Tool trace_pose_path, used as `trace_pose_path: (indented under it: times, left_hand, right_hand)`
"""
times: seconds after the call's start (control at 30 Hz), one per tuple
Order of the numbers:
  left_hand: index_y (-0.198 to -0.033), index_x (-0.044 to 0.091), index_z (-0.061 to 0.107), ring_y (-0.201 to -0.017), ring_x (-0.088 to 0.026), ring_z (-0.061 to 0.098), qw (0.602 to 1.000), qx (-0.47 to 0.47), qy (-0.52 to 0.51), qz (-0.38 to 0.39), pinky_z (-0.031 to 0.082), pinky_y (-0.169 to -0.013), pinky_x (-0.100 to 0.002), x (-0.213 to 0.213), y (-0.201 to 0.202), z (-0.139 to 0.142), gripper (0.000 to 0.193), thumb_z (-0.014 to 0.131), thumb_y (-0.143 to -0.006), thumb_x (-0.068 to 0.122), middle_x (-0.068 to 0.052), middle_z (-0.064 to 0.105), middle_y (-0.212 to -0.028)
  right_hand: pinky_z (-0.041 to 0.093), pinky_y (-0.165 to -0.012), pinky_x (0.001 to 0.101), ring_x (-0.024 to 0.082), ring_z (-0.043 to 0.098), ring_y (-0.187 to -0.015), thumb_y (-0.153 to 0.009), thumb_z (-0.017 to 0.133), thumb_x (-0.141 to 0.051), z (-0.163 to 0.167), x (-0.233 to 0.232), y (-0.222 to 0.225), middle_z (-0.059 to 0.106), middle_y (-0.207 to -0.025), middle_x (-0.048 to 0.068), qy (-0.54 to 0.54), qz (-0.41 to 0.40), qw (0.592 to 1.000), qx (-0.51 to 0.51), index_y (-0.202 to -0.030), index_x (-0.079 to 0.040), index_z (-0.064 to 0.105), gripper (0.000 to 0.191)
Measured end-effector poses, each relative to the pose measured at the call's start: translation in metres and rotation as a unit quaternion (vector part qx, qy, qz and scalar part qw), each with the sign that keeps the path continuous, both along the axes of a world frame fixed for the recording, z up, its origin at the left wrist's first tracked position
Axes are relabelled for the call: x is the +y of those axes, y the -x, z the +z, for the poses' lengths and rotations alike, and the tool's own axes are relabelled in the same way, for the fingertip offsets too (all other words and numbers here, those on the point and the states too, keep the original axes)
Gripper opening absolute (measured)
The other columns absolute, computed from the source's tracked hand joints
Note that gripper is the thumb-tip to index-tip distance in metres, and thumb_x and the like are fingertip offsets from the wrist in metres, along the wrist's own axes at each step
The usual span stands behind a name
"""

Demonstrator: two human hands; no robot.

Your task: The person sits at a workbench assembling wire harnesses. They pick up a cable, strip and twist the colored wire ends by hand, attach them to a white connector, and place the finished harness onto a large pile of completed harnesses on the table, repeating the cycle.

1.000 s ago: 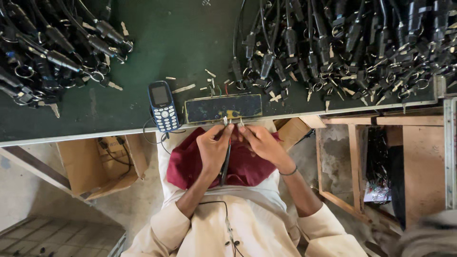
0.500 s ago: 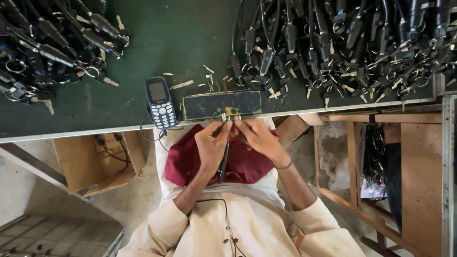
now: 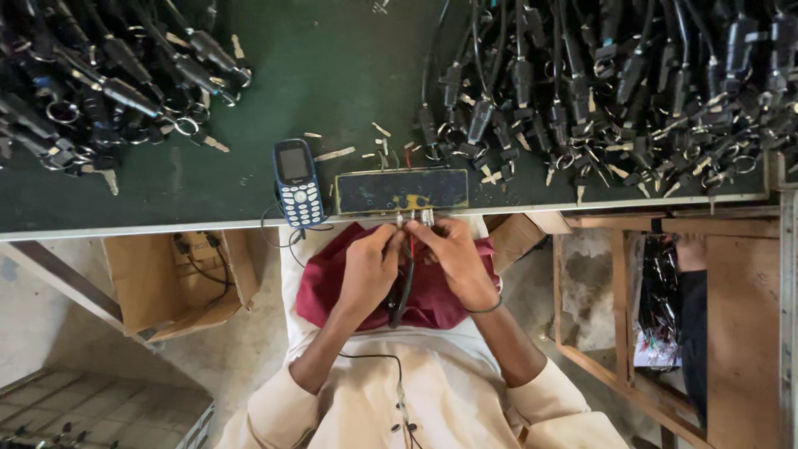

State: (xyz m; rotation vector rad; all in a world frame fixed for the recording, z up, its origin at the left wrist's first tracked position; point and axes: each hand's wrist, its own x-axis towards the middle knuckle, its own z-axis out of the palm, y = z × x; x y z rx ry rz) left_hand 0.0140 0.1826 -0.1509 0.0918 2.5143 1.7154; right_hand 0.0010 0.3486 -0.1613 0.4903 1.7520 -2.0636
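Pinching a small metal connector [image 3: 413,219] with red wire between my left hand [image 3: 366,270] and right hand [image 3: 455,262], fingertips closed on it, just below the dark block [image 3: 402,191]. Loose grip could drop it into my lap.

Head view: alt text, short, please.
Seen from above, a person's left hand and right hand pinch a small metal part with wires at the edge of a green table, over a maroon cloth. A blue keypad phone lies nearby.
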Motion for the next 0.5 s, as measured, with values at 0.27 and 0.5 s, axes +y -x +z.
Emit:
trace_pose_path:
  times: [0.27, 0.5]
  left_hand:
    - [-0.091, 0.002, 0.066, -0.059, -0.031, 0.067, 0.999, 0.03, -0.004, 0.03, 0.047, -0.053, -0.039, 0.003, -0.004, 0.002, 0.015, 0.062, -0.1, 0.013, -0.015, 0.066, -0.067]
    - [-0.087, 0.001, 0.063, -0.062, -0.038, 0.063, 0.996, 0.077, 0.035, 0.02, 0.045, -0.054, -0.044, 0.001, -0.002, -0.01, 0.016, 0.063, -0.1, 0.012, -0.02, 0.062, -0.07]
  right_hand:
    - [0.042, -0.05, 0.0223, 0.006, 0.057, -0.056, -0.093, 0.075, -0.026, -0.002, 0.005, 0.0, 0.071, -0.072, 0.002, -0.009, 0.013, 1.0, -0.015, -0.087, -0.002, 0.075, 0.025]
    - [0.041, -0.049, 0.023, 0.006, 0.054, -0.054, -0.092, 0.075, -0.024, -0.002, 0.005, 0.003, 0.072, -0.072, 0.003, -0.031, 0.013, 0.999, -0.007, -0.088, -0.001, 0.076, 0.023]
